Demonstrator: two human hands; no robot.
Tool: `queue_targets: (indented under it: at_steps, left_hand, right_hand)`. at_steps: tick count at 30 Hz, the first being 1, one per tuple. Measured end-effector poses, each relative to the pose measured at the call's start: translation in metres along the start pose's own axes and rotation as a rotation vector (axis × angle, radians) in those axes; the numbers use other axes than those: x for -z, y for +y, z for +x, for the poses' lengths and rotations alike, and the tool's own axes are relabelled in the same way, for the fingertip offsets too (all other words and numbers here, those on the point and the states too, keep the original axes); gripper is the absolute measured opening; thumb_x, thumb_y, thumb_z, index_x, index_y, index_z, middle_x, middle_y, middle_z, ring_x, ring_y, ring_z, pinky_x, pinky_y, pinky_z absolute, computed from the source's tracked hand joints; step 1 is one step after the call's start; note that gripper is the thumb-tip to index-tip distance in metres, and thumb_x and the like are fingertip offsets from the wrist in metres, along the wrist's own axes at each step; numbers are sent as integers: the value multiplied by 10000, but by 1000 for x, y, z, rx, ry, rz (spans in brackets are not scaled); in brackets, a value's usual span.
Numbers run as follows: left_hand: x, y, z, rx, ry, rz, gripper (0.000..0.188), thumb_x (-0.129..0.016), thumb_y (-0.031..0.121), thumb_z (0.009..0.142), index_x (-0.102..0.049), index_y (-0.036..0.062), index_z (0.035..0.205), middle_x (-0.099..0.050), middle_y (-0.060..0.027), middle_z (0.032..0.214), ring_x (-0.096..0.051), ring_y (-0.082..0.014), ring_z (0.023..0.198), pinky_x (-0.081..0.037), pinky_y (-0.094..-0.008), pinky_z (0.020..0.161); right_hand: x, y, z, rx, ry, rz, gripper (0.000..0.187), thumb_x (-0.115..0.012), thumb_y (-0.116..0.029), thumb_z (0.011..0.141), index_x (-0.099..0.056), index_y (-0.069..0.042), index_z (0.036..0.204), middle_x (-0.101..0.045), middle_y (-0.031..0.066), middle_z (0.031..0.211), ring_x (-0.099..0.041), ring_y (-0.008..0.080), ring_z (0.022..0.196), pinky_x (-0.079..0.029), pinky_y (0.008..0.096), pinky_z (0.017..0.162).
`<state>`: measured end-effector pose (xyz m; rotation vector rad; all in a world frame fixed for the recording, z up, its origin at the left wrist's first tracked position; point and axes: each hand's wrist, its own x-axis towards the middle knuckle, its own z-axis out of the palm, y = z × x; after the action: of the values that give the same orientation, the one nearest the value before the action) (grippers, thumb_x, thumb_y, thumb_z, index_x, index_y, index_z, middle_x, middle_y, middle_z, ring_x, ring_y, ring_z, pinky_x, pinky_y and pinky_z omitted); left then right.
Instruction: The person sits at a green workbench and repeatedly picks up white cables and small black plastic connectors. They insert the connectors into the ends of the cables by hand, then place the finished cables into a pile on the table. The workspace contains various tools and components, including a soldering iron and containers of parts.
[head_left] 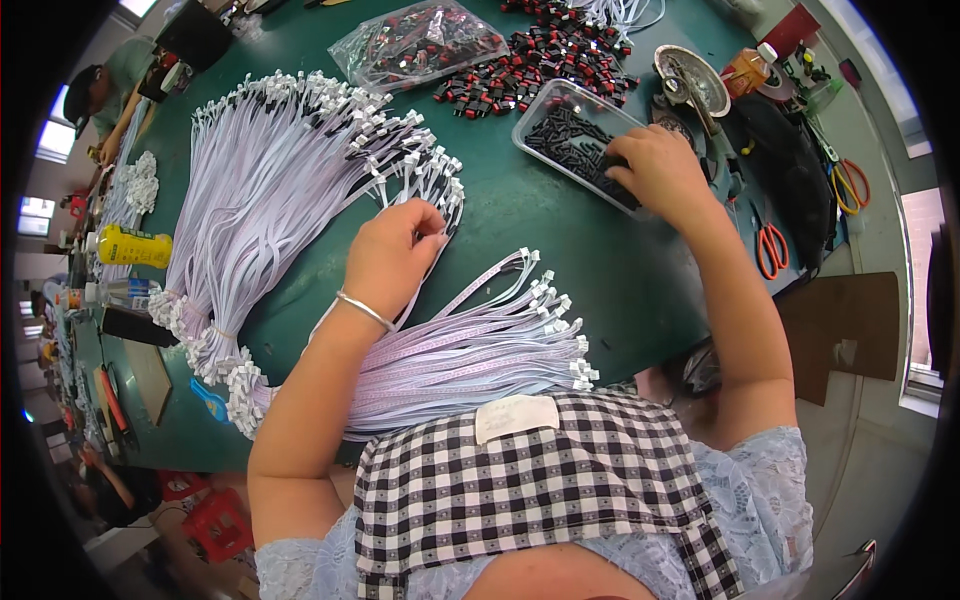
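Above the green table, my left hand [395, 250] is closed in a pinch, with a white flat cable running down from its fingers. Just beyond it lies a large fanned bundle of white flat cables [265, 190] with small white connectors at the ends. A second bundle of cables [460, 350], some with pinkish marks, is spread between my left forearm and my checked apron. My right hand [665, 170] reaches over the edge of a clear plastic box [528, 137] of short black tubes [570, 140]. Its thumb and forefinger are curled together among the tubes; what they grip is hidden.
Behind the box are a heap of red-and-black parts [530, 65] and a clear bag [415, 45] of similar parts. To the right are a metal dish [695, 75], red-handled scissors [772, 250] and orange-handled scissors [852, 187]. A yellow bottle [135, 247] stands left; another person [115, 90] sits far left.
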<state>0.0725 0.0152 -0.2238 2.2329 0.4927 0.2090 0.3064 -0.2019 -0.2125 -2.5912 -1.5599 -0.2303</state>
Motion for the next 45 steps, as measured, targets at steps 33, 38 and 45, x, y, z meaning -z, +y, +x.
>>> queue_targets:
  at_steps: [33,38,45]
  left_hand:
    - [-11,48,-11,110,-465,-368,173,-586,118,864,-570,4,993,-575,-6,773,-539,-71,649,-434,-221,578]
    - [9,60,-2,306,-520,-754,166,-561,59,857,-533,12,1013,-564,-14,809,-540,-75,666,-437,-214,603]
    - [-13,38,-23,418,-410,-1209,82,-575,101,885,-524,55,930,-536,6,762,-508,-70,625,-408,-204,565]
  right_hand:
    - [-9,-5,15,-44,-226,118,190,-522,-52,752,-627,-59,909,-578,124,922,-593,312,877,-487,417,762]
    - [-7,1,11,10,-174,114,148,-518,-55,778,-611,-24,889,-566,150,893,-594,335,846,-491,413,745]
    - [-2,0,12,63,-158,146,81,-582,-108,796,-579,-36,832,-574,136,864,-587,322,845,-480,408,725]
